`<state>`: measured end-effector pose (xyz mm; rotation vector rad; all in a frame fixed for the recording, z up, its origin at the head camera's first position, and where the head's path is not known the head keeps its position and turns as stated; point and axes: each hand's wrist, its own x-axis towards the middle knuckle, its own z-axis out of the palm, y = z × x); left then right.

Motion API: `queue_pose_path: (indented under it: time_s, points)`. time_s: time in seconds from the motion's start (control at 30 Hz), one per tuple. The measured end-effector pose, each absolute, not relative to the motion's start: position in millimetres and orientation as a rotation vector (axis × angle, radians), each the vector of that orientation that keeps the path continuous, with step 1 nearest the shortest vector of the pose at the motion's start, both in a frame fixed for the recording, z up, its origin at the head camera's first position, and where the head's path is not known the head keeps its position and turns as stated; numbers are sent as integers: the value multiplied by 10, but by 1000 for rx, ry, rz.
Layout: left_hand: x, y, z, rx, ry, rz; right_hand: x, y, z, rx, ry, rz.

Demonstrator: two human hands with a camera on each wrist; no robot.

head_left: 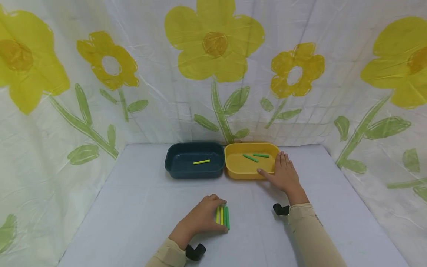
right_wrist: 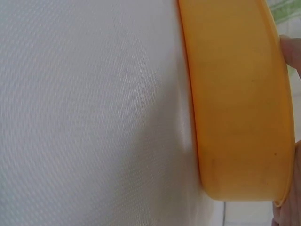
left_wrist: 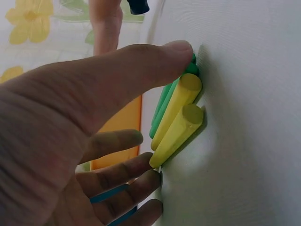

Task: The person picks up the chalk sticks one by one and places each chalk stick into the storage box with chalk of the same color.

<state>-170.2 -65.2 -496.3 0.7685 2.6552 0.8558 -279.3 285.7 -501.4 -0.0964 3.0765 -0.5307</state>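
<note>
A short row of round sticks lies on the white table: yellow sticks (head_left: 221, 215) on the left and green sticks (head_left: 227, 217) on the right. My left hand (head_left: 201, 217) spans this row, thumb by the near ends and fingers by the far ends. In the left wrist view the thumb (left_wrist: 176, 52) covers part of the green sticks, and whether it presses on them is hard to tell. My right hand (head_left: 285, 174) rests at the right front corner of a yellow bin (head_left: 245, 176), its thumb over the front rim. Two green sticks (head_left: 251, 158) lie in that bin.
A dark blue bin (head_left: 195, 175) stands directly left of the yellow one, with one yellow stick (head_left: 201, 162) inside. Both bins are near the table's back edge. A hanging cloth (head_left: 160, 111) with painted flowers surrounds the back and sides of the table.
</note>
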Motion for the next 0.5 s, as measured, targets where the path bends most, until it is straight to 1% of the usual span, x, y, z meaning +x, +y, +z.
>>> queue_pose_path:
  time_s: [0.5]
  points:
    - [-1738, -625, -5017, 750, 2665, 733, -2787, 2858, -5003, -100, 3083, -534]
